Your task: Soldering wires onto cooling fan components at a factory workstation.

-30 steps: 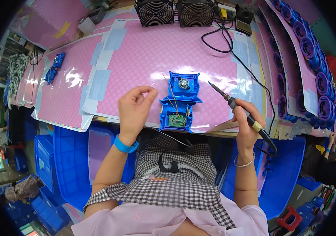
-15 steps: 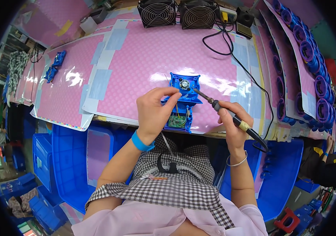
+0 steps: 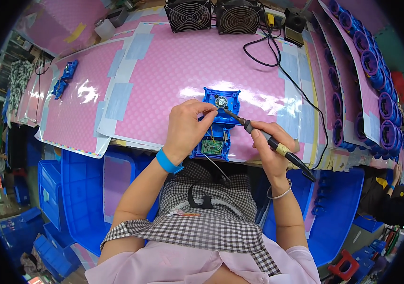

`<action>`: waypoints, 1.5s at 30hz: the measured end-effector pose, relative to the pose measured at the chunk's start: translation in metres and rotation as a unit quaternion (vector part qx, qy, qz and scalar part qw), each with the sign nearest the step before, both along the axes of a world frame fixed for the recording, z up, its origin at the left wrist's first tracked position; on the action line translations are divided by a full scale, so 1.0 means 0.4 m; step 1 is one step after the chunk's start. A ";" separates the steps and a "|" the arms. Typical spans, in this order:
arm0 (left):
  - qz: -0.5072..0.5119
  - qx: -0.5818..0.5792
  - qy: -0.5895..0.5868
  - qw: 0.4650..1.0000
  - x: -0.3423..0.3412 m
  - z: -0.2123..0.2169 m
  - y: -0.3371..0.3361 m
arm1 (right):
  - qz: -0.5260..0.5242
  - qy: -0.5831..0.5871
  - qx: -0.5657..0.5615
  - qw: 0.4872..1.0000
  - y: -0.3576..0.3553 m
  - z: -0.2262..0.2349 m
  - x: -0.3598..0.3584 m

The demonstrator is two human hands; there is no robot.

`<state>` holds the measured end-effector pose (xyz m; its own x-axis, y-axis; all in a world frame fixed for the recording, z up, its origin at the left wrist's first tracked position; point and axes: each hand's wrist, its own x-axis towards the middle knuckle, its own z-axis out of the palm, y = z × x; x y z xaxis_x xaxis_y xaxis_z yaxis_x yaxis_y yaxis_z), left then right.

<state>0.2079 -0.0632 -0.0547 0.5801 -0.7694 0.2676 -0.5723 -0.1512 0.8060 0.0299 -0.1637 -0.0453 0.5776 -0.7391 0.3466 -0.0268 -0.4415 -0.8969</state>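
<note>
A blue plastic housing (image 3: 220, 100) with a small round motor and a green circuit board (image 3: 210, 146) lies on the pink mat near the bench's front edge. My left hand (image 3: 187, 128) rests on it and pinches a thin solder wire (image 3: 217, 166) that trails down toward my lap. A soldering iron (image 3: 268, 140) is gripped like a pen in my right hand (image 3: 270, 155), and its tip touches the top of the housing next to my left fingertips. The iron's black cord (image 3: 285, 71) runs up across the mat to the back.
Two black fans (image 3: 211, 16) stand at the back edge of the pink bench mat (image 3: 164, 71). Several purple spools (image 3: 377, 71) line racks on the right. Loose blue parts (image 3: 64, 78) lie far left. Blue bins (image 3: 69, 189) sit below the bench. Another person (image 3: 391, 199) sits at the lower right.
My left hand came down from above the bench onto the housing with the wire. My right hand swung the iron leftward until its tip met the housing.
</note>
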 end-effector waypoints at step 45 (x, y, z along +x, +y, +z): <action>-0.102 0.247 -0.309 0.913 -0.012 0.057 0.000 | -0.034 -0.228 -0.047 0.972 -0.063 0.107 0.003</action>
